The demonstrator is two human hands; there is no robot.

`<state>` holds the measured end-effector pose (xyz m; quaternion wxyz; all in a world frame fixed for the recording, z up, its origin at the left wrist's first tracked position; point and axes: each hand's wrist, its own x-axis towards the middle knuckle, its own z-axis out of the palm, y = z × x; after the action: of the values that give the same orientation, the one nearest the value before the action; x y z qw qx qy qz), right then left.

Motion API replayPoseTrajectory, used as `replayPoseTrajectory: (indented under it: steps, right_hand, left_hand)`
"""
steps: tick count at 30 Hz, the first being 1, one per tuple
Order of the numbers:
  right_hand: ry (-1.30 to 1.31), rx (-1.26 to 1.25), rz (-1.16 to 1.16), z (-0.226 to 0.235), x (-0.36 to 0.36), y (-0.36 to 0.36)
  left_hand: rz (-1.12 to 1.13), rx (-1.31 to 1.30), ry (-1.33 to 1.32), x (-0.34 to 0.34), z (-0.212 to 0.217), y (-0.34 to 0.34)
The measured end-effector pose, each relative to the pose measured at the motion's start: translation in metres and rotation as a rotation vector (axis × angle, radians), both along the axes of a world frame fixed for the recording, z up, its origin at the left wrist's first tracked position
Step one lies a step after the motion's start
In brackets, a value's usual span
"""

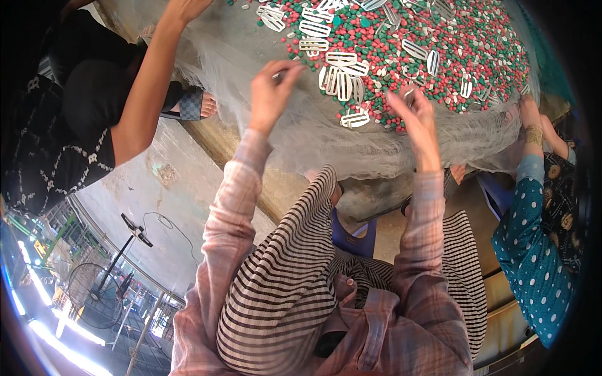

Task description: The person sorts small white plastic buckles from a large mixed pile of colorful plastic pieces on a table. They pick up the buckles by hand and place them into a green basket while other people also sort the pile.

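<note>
Left hand [271, 97] curled around a dark piece [278, 78], right hand [417, 119] pinching a grey piece [409, 97] — red-green beads [495, 47] and white frames [343, 86] beyond, on netting [351, 150].

Left hand [269, 95] and right hand [419, 118] near red and green beads [501, 56], white slotted pieces [343, 83], pale netting [301, 141].

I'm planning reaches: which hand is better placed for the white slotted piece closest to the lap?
Probably the right hand: its thumb looks nearer to that white slotted piece than the left hand does.
</note>
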<state>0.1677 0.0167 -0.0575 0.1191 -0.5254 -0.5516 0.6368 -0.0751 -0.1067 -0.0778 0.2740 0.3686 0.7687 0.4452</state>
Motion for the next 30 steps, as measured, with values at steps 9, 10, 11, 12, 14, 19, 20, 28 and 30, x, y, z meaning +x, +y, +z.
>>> replayPoseTrajectory:
  steps: [9, 10, 11, 12, 14, 19, 20, 28, 30]
  right_hand:
    - [-0.186, 0.407, -0.045, -0.024, -0.063, 0.013]
    - [-0.132, 0.370, -0.070, -0.023, -0.057, 0.018]
    - [-0.024, 0.337, -0.083, -0.025, -0.048, 0.022]
    - [0.108, 0.192, -0.113, -0.022, -0.043, 0.023]
    - [0.302, 0.053, -0.037, -0.011, -0.033, 0.028]
    - [0.885, -0.517, -0.297, 0.007, -0.027, 0.031]
    - [0.931, -0.607, -0.316, 0.010, -0.036, 0.028]
    - [1.130, -0.722, -0.408, 0.007, -0.051, 0.029]
    - [0.995, -0.613, -0.362, 0.001, -0.058, 0.028]
  left_hand:
    - [-0.215, -0.125, -0.026, 0.000, -0.019, 0.053]
    - [-0.147, -0.160, -0.281, -0.004, -0.012, 0.048]
    - [-0.071, -0.196, -0.533, -0.007, -0.004, 0.044]
    - [0.064, -0.148, -0.853, -0.011, 0.001, 0.039]
    - [0.111, -0.013, -1.143, -0.018, -0.005, 0.018]
    - [0.046, -0.449, -0.389, 0.018, -0.019, 0.007]
    - [-0.105, -0.366, 0.104, 0.028, -0.026, 0.004]
    - [0.046, -0.242, -0.654, 0.012, 0.004, -0.008]
    - [0.142, -0.225, -0.790, -0.001, 0.008, -0.024]
